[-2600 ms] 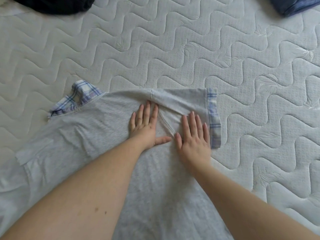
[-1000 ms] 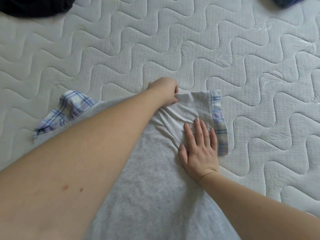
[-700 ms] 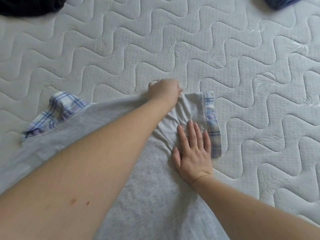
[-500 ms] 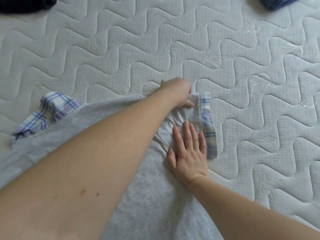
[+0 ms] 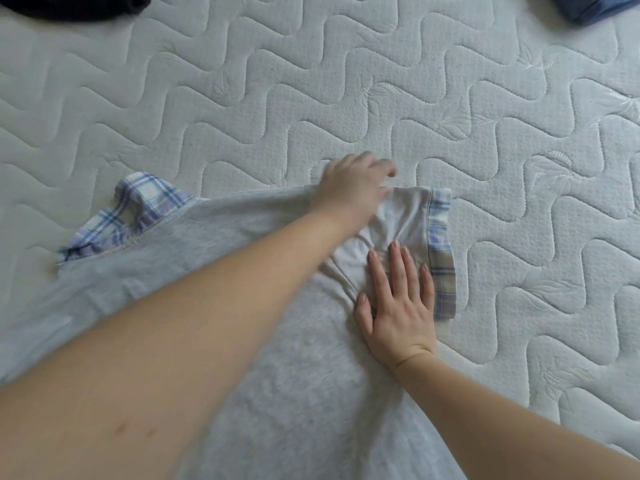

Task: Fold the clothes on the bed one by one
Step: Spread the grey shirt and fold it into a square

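A grey shirt point(image 5: 298, 386) with a blue plaid collar point(image 5: 128, 216) and a plaid sleeve cuff point(image 5: 441, 258) lies spread on the white quilted mattress point(image 5: 311, 98). My left hand point(image 5: 353, 192) reaches across to the far top edge of the folded sleeve and grips the grey fabric there with curled fingers; it is blurred. My right hand point(image 5: 398, 299) lies flat, fingers straight, pressing the sleeve down beside the cuff.
A dark garment point(image 5: 79, 5) lies at the far left top edge. A blue garment point(image 5: 595, 5) lies at the far right top corner. Bare mattress stretches beyond the shirt and to its right.
My left hand left its flat press beside the right hand, reached to the sleeve's far edge and gripped it. My right hand stayed flat on the sleeve.
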Demonstrator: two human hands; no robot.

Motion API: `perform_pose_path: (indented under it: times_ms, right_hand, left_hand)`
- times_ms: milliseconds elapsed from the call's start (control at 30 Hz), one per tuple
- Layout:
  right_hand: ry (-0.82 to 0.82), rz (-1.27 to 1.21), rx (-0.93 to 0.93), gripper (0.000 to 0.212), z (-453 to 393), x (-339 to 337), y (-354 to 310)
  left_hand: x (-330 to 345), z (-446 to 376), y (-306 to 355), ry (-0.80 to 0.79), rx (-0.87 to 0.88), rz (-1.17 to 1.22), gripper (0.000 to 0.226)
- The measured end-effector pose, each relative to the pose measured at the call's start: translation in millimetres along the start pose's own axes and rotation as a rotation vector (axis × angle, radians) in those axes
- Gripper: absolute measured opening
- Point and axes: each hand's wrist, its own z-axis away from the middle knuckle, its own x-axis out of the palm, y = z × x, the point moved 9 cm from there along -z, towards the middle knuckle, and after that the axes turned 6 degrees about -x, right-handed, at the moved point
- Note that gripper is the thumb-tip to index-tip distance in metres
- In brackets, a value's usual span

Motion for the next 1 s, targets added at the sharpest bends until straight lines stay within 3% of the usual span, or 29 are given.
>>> perform_pose_path:
  times_ms: [167, 233, 333, 433, 567, 633, 733, 800, 867, 933, 1000]
  right_hand:
    - [-0.030, 0.015, 0.001, 0.066, 0.6, 0.9, 0.4]
    - [-0.033, 0.016, -0.002, 0.066, 0.7, 0.8, 0.3]
    - [-0.036, 0.020, -0.004, 0.066, 0.6, 1.1, 0.0]
    - [-0.049, 0.043, -0.006, 0.066, 0.8, 2.9, 0.2]
    - [-0.088, 0.072, -0.005, 0.066, 0.5, 3.4, 0.8]
    - [-0.126, 0.058, -0.004, 0.066, -0.8, 1.6, -2.2]
    - [-0.148, -0.096, 0.003, 0.066, -3.8, -15.5, -4.3]
    - [-0.032, -0.252, 0.112, 0.068, -7.0, -45.0, 11.5]
    - [0.079, -0.354, 0.347, 0.066, -5.0, -71.2, 45.8]
    - [0.033, -0.477, 0.603, 0.069, -4.2, -67.9, 75.1]
    - [-0.026, -0.606, 0.715, 0.070, -9.5, -57.4, 81.0]
  left_hand:
    - [-20.9, 34.6, -106.0, -0.193, -0.277, -0.123, 0.041]
    - [-26.4, 38.5, -129.1, -0.238, -0.415, -0.098, 0.028]
    - [-35.6, 30.4, -136.1, -0.172, -0.523, -0.127, 0.011]
    - [-41.9, 30.6, -129.9, 0.013, -0.514, -0.199, 0.009]
    - [-55.4, 70.1, -116.6, 0.251, -0.432, -0.181, 0.023]
    - [-54.0, 94.1, -110.1, 0.217, -0.348, -0.216, 0.029]
    - [-40.3, 127.6, -113.7, 0.021, -0.265, -0.284, 0.046]
    - [-25.6, 141.4, -123.4, -0.144, -0.296, -0.340, 0.069]
    - [-16.1, 144.2, -130.6, -0.238, -0.352, -0.371, 0.089]
    - [-15.6, 138.9, -136.4, -0.260, -0.410, -0.362, 0.103]
    - [-14.9, 132.0, -143.5, -0.311, -0.437, -0.374, 0.114]
